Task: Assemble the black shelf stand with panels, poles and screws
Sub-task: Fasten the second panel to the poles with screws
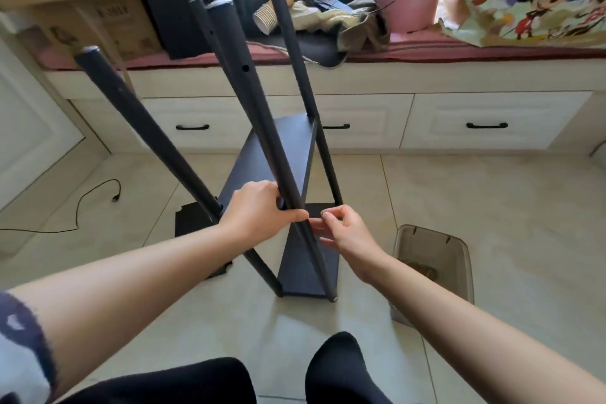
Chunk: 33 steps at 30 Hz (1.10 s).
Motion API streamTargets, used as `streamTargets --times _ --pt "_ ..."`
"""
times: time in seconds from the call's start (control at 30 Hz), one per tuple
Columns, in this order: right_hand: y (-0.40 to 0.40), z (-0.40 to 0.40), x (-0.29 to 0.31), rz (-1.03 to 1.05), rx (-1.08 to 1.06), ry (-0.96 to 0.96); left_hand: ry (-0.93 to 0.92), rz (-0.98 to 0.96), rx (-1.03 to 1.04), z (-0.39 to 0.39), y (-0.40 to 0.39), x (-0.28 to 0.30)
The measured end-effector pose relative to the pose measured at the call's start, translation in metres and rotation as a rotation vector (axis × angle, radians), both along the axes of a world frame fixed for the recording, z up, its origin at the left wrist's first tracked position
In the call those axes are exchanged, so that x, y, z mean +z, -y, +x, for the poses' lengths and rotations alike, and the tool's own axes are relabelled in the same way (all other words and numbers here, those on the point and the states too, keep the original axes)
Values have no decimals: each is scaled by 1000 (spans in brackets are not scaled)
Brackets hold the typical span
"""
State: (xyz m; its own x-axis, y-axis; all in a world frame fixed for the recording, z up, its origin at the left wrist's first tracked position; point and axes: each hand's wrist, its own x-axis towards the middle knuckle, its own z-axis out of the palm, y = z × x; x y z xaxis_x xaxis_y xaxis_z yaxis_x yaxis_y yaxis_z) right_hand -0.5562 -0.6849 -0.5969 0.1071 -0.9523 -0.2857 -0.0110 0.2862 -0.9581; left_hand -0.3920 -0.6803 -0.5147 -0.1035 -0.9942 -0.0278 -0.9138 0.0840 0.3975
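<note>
Head view looks down on the stand (pixel 296 174), upright on the tiled floor (pixel 459 207) between the person and the white drawers (pixel 475 121). 4 black poles rise from it toward the camera, and 2 black panels sit between them: 1 low by the floor (pixel 306 269), 1 higher up (pixel 278 154).

Left hand (pixel 259 211) is wrapped round the near pole (pixel 249 85), fingers curled over it and thumb closing under, right where that pole crosses the upper panel's near edge. Right hand (pixel 344 231) is just beside it on the other side of the pole, thumb and forefinger pinching a small dark bit (pixel 325 214), too small to say for sure that it is a screw; the other fingers are loosely bent.

A loose black panel (pixel 193 216) lies flat on the floor left of the stand, behind the left pole (pixel 147 128). A clear tub (pixel 436 259) stands on the floor to the right, under the right forearm. A cable (pixel 82 203) trails across the tiles at far left.
</note>
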Motion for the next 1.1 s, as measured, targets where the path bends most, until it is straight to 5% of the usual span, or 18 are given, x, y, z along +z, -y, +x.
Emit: streamTargets --times 0.37,0.77,1.1 --pt "37 80 -6 -143 151 -56 -337 59 202 93 6 -11" --pt "24 119 -44 -207 274 -145 -921 38 549 138 -59 -125" --pt "-1 127 -72 -159 413 -294 -1172 74 696 135 -100 -188"
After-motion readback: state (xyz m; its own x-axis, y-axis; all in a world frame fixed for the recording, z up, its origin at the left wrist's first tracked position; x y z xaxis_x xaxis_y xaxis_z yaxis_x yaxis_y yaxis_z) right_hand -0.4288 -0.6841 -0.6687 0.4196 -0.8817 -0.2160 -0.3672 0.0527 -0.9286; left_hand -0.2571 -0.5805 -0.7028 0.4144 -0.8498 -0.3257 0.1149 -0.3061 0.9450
